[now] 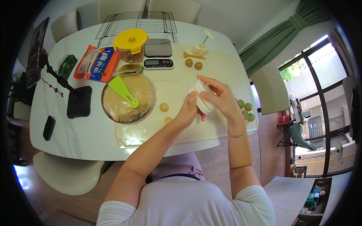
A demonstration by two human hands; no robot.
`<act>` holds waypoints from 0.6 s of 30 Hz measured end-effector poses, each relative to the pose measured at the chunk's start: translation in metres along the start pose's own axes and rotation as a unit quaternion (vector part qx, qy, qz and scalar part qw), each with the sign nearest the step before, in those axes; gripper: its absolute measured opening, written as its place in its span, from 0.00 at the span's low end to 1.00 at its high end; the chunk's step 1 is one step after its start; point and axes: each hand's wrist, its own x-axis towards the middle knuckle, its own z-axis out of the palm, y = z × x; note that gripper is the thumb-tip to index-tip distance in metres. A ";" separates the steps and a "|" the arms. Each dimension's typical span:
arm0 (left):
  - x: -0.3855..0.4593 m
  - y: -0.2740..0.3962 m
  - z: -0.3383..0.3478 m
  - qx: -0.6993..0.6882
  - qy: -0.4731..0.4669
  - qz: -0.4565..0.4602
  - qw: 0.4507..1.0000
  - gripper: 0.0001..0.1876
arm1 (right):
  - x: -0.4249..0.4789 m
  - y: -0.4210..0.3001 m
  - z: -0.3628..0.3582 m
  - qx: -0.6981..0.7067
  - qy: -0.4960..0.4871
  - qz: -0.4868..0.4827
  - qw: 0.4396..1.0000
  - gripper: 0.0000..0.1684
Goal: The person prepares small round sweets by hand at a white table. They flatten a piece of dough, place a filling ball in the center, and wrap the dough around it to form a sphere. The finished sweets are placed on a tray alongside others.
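Observation:
Both my left hand [189, 110] and my right hand [222, 99] grip a white round plastic piece [201, 97], tilted above a pale cutting mat [147, 138]. A thin seam or gap runs around its side; what is inside cannot be seen. Small yellowish dough balls [164, 107] lie left of my left hand, one partly covered by my forearm. Beyond my hands are two darker balls [198, 65], an orange-handled fork-like tool [194, 56] and a white plunger mould [199, 48]. Several green-topped balls [248, 106] sit right of my right wrist.
A plastic-wrapped bowl of dough [113, 104] carries a green spatula [124, 91]. Behind stand a kitchen scale [158, 53], a yellow-lidded jar [131, 42], an orange-blue food packet [97, 63] and a wire rack [138, 24]. A phone stand [79, 101] is at left.

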 end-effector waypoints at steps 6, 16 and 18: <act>-0.001 0.001 0.002 0.005 0.003 -0.011 1.000 0.45 | 0.004 0.011 -0.007 -0.012 -0.002 -0.014 1.000 0.28; -0.002 0.004 0.002 -0.005 -0.009 -0.014 1.000 0.44 | 0.007 0.014 -0.016 0.099 0.015 0.006 0.995 0.28; -0.002 0.007 0.004 -0.008 -0.003 -0.016 1.000 0.44 | 0.007 0.014 -0.016 0.118 0.019 0.007 0.993 0.28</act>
